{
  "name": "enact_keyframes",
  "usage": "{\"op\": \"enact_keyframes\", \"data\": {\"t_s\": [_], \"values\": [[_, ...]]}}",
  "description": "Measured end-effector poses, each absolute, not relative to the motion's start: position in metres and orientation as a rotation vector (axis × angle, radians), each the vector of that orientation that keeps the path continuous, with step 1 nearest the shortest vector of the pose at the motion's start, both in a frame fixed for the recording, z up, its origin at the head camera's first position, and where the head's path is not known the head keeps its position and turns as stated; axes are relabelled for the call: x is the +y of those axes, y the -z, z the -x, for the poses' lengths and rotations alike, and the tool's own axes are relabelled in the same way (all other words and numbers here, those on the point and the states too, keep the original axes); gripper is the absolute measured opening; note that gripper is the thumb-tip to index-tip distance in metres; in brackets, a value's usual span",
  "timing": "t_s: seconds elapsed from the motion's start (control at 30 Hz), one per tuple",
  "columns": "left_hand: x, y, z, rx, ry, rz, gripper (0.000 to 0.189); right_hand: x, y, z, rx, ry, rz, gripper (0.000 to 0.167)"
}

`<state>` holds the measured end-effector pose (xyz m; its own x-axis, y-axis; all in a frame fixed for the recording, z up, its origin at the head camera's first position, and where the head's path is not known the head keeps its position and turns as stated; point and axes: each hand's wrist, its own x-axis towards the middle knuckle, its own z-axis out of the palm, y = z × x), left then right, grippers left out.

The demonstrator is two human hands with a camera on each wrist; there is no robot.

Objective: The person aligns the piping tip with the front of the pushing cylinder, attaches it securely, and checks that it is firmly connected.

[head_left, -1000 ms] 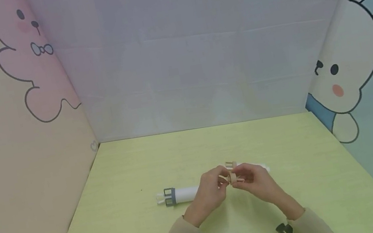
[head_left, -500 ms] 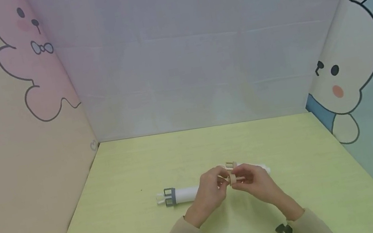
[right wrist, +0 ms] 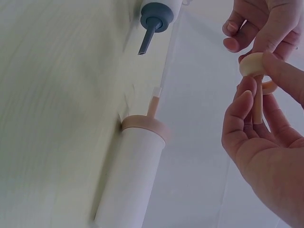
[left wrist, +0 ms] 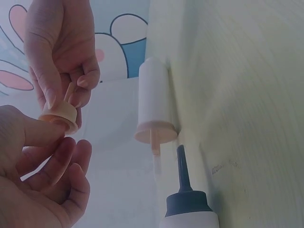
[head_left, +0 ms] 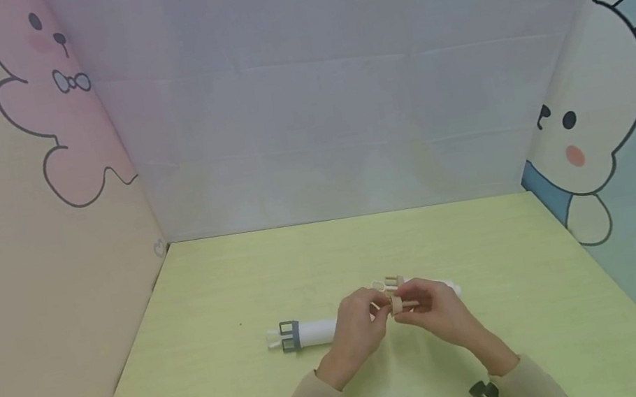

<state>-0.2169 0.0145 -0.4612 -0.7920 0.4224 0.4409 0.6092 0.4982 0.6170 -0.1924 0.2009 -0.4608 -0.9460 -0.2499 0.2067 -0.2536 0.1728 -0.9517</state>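
Observation:
Between my two hands is a beige nozzle cap (head_left: 396, 304), a round collar with a slim spout. My left hand (head_left: 355, 330) has its thumb and fingertips at the collar's open side, seen close up in the left wrist view. My right hand (head_left: 440, 312) pinches the collar from the other side, and in the right wrist view its fingers lie around the spout (right wrist: 258, 102). Behind the hands lies a white squeeze bottle (right wrist: 133, 175) with a beige nozzle top. Another white bottle (head_left: 317, 332) with grey-blue fittings lies on the left, partly hidden by my left hand.
The pale green table (head_left: 230, 278) carries both bottles on their sides. A grey-blue nozzle (left wrist: 183, 171) points toward the beige-topped bottle. A plain pale wall (head_left: 302, 109) stands at the back, with cartoon-printed walls on both sides.
The beige nozzle cap has turned slightly between the fingers, its spout now lying more level. Both hands stay in almost the same place, and the bottles have not moved.

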Motion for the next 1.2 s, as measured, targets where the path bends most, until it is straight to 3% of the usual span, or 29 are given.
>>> {"op": "enact_keyframes", "data": {"t_s": [0.47,0.8,1.2], "values": [[0.018,0.454,0.212,-2.510,1.204,0.911,0.010,0.203,0.453,0.188,-2.384,-1.975,-0.567,0.032],[0.019,0.455,0.212,-2.440,1.256,0.980,0.012,0.196,0.424,0.176,-2.443,-1.915,-0.537,0.029],[0.015,0.460,0.217,-2.556,1.427,0.940,0.009,0.199,0.454,0.188,-2.472,-1.858,-0.544,0.032]]}}
